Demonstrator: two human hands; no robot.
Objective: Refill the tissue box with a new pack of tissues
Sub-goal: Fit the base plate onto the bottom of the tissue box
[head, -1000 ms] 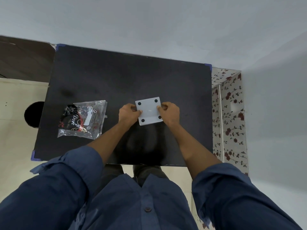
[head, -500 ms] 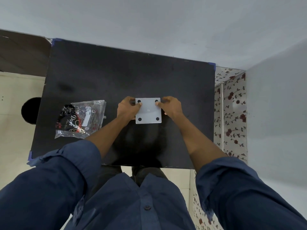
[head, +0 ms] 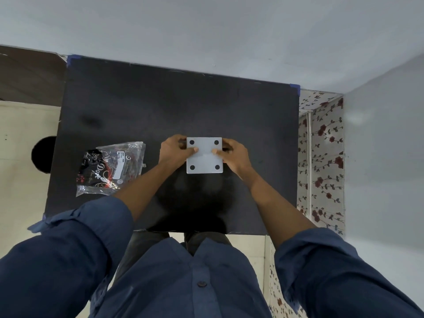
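grey tissue box (head: 204, 155) sides hidden by hands (head: 234, 154).

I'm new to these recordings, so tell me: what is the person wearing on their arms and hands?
Both arms wear dark blue shirt sleeves rolled up near the elbows, leaving the forearms bare. The left hand and right hand are bare: no gloves, and no watch or rings visible.

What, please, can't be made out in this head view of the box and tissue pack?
- Box: only the white face with four dark dots shows; its opening is hidden underneath.
- Fingers of the left hand and right hand: partly hidden behind the box.
- Pack: label print too small to read.
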